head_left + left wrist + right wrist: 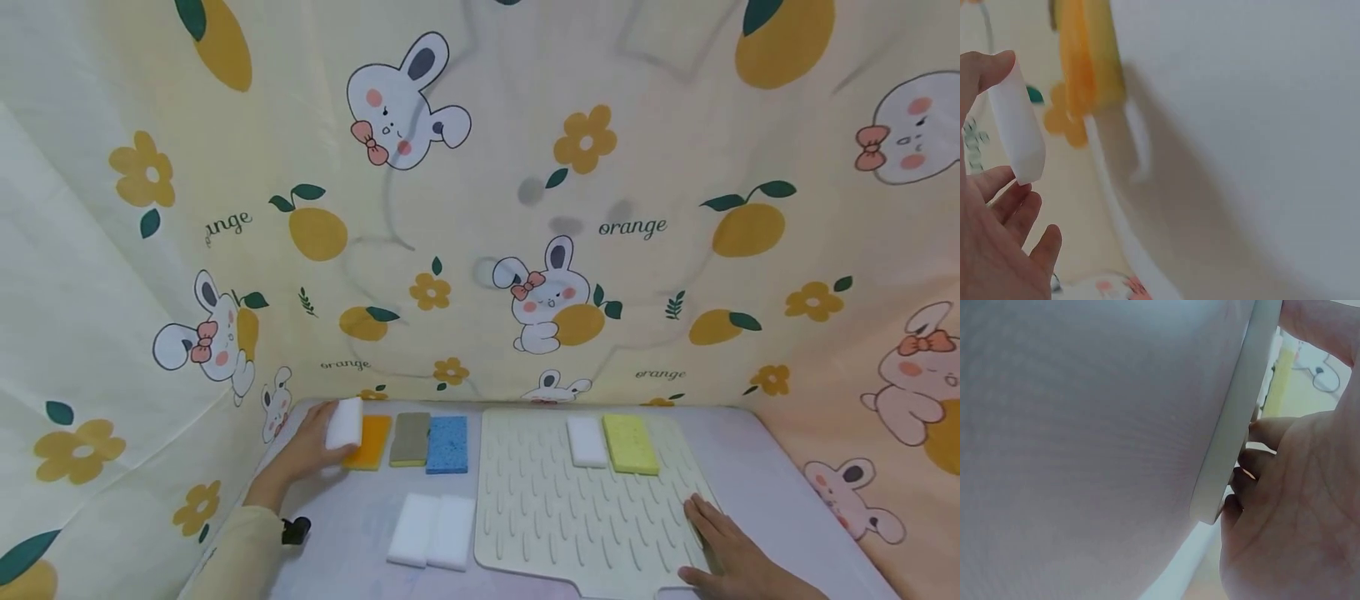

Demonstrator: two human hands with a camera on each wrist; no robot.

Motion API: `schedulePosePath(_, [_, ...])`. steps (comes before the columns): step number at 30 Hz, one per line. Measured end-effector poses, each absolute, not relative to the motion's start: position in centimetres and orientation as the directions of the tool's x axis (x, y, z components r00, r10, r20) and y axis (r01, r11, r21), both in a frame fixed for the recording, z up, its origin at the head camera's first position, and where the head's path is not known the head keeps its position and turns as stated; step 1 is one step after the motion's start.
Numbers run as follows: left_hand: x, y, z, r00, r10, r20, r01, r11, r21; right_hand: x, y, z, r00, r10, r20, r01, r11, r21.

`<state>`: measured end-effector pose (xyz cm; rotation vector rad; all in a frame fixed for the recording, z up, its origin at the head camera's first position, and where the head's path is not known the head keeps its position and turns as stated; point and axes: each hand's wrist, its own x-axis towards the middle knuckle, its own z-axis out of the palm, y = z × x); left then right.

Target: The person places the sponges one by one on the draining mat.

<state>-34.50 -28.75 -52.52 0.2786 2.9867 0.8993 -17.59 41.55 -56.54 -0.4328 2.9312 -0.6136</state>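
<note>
At the back left of the table, my left hand (306,446) pinches a white sponge (345,423) between thumb and fingers. It is held up, overlapping an orange sponge (370,442) in the head view. The left wrist view shows the white sponge (1017,125) with the thumb at its upper end and fingertips at its lower end. My right hand (731,550) rests with extended fingers on the right edge of a cream ridged mat (592,533). On the mat lie a white sponge (587,442) and a yellow sponge (631,444).
Right of the orange sponge stand a grey-and-yellow sponge (410,439) and a blue sponge (447,445), side by side. Two white sponges, a left one (414,530) and a right one (452,533), lie nearer the front, left of the mat. Printed cloth (480,192) encloses the table's back and sides.
</note>
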Motion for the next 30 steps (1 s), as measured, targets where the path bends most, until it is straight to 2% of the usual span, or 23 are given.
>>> schedulePosePath(12, [-33.9,-22.3,-51.8,-0.965,0.245,0.091,0.251,0.767,0.59,-17.5,41.6,-56.8,-0.952,-0.297,-0.08,-0.235,0.869,-0.435])
schedulePosePath(22, [-33.7,-17.4,-50.7,-0.95,0.285,0.126,0.306,0.777,0.55,-17.1,41.4,-57.1,-0.952,-0.302,0.054,-0.299,0.877,-0.376])
schedulePosePath(30, [-33.7,-13.5,-50.3,-0.94,0.321,0.115,0.331,0.776,0.537,-17.2,41.3,-56.8,-0.953,-0.301,0.031,-0.289,0.875,-0.388])
